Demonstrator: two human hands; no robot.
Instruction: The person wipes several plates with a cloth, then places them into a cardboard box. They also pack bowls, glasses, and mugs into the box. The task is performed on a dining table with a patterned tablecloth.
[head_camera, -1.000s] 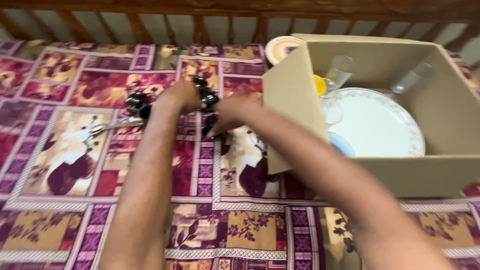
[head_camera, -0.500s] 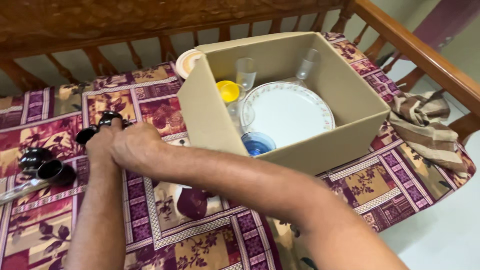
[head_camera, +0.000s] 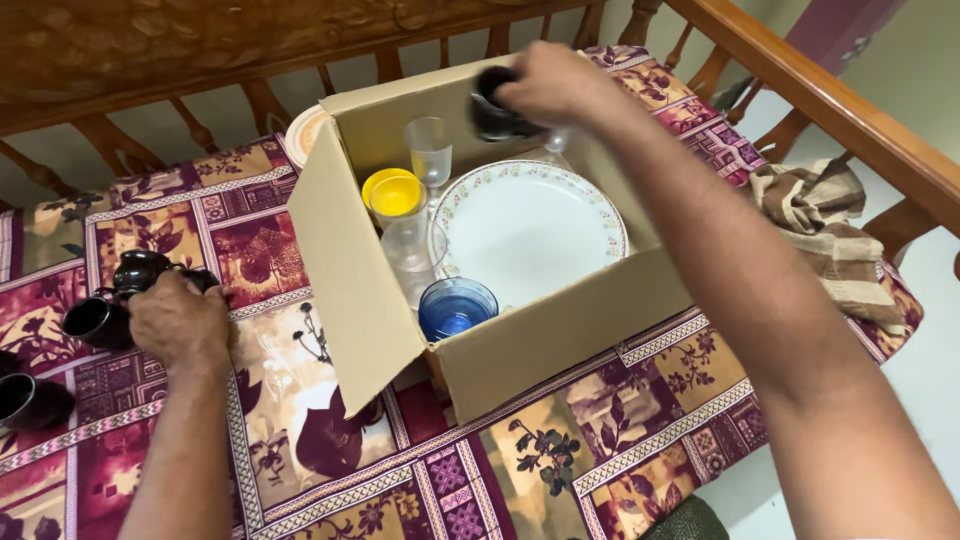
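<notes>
Patchwork floral bedspread (head_camera: 300, 400) in maroon and gold, carved wooden bed rails (head_camera: 820, 95) running along twelve and two o'clock. Open cardboard box (head_camera: 360, 300) dead centre on the spread, one flap hanging down at seven o'clock.

Right hand (head_camera: 545, 85) up at twelve o'clock, over the box's far wall, fingers clamped around a dark glossy cup (head_camera: 495, 110), mouth of the cup tilted toward eleven. Cup held clear above the box contents, not touching the plate below.

Inside the box: white plate with floral rim (head_camera: 530, 230) lying flat, filling the right half. Yellow bowls (head_camera: 393, 192) stacked at the plate's ten o'clock, clear stemmed glass (head_camera: 430, 150) upright just behind them, another clear tumbler (head_camera: 410, 250) just in front. Blue glass bowl (head_camera: 457, 308) tucked in the near corner at seven o'clock of the plate.

Left hand (head_camera: 180, 320) out at nine o'clock, resting on the spread, fingers curled down over a cluster of dark cups (head_camera: 110, 300); grip itself hidden under the knuckles, cannot tell whether closed on one. One more dark cup (head_camera: 25, 400) alone at the frame's left edge. Striped brown cloth (head_camera: 830, 230) bunched at three o'clock beside the box. Cream-coloured plate edge (head_camera: 300, 135) peeking out behind the box's far left corner.
</notes>
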